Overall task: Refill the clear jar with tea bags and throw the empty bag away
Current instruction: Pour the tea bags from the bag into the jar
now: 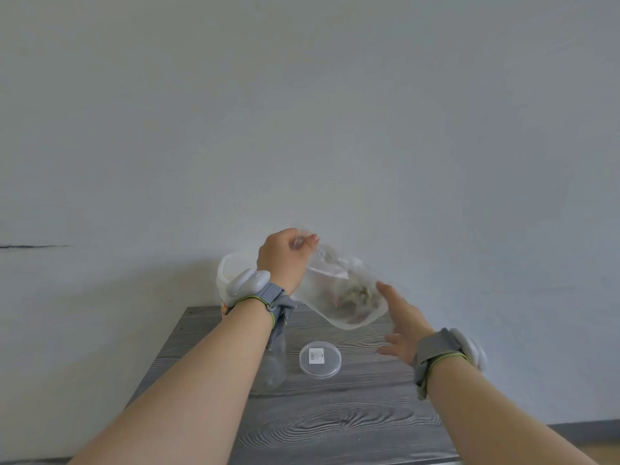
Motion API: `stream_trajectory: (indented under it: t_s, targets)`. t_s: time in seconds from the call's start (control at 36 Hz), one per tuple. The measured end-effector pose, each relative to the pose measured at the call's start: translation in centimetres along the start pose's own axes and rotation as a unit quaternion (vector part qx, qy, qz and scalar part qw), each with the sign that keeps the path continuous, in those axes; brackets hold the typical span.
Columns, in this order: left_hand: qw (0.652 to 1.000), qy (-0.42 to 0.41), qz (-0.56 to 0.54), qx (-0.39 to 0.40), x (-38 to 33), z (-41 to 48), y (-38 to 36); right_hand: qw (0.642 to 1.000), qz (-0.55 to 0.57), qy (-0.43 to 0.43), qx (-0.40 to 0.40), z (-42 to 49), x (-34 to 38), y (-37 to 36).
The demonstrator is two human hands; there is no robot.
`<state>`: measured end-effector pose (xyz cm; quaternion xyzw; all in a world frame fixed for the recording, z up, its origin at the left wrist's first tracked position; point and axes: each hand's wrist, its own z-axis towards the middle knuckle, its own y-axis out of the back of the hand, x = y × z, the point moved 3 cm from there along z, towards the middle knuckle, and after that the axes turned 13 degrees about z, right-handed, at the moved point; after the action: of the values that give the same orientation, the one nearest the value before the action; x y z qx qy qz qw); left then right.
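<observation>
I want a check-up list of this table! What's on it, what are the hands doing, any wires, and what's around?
Surface: grey wood-grain table, at a pale wall.
Job's things: clear bag held up above the table, tea bags inside; clear jar open, partly hidden behind the left arm; round lid flat beside it.
Clutter: white tub at the back, behind the left wrist.
Hands: left hand pinches the bag's top; right hand open, a fingertip at the bag's side.
Cables: nothing seen.
Surroundings: bare wall.
</observation>
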<state>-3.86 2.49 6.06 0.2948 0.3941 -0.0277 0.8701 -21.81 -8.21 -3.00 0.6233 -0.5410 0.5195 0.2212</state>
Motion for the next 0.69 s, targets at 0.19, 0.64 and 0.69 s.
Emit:
stream_trajectory:
  t_s: [0.19, 0.64, 0.69]
  targets:
    - [0.999, 0.004, -0.042, 0.008, -0.4, -0.6, -0.6, 0.962, 0.230, -0.088, 0.116, -1.4, -0.1, -3.5]
    - [0.988, 0.021, -0.119, 0.094, -0.1, -1.7, -0.7, 0.947, 0.314, -0.053, -0.028, 0.9, -0.4, -4.4]
    - [0.989, 0.016, -0.111, 0.092, -0.2, -1.7, -0.8, 0.948, 0.312, -0.056, -0.031, 0.5, -0.3, -4.4]
